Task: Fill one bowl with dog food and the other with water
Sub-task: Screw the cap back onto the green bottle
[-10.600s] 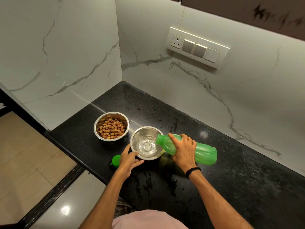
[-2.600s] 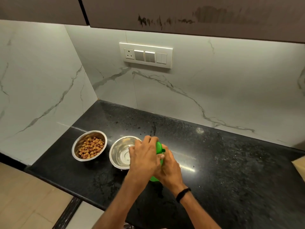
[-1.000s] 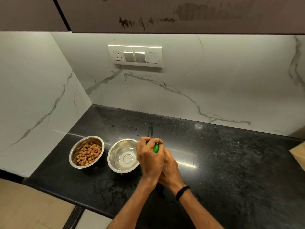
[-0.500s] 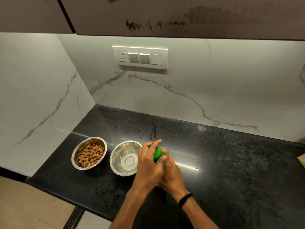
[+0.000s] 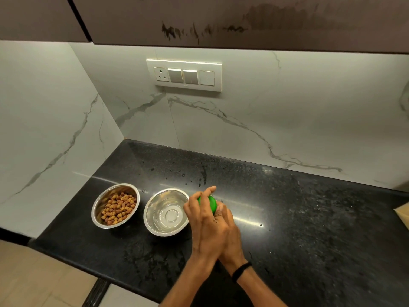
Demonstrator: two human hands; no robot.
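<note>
Black worktop [image 5: 309,218] in a marble corner: kibble bowl [image 5: 115,206] and water bowl [image 5: 167,214] stand side by side, both filled. Left hand [image 5: 201,221] curls round the green cap [image 5: 209,202]; right hand [image 5: 230,234] seems to clasp the hidden bottle. Capping, I'd say; next, a firm twist, then set it aside.

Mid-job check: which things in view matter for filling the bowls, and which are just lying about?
In the job: kibble bowl, water bowl, green water bottle gripped by left hand and right hand.
Lying about: wall switch panel, black wristband, tan object at right edge.
</note>
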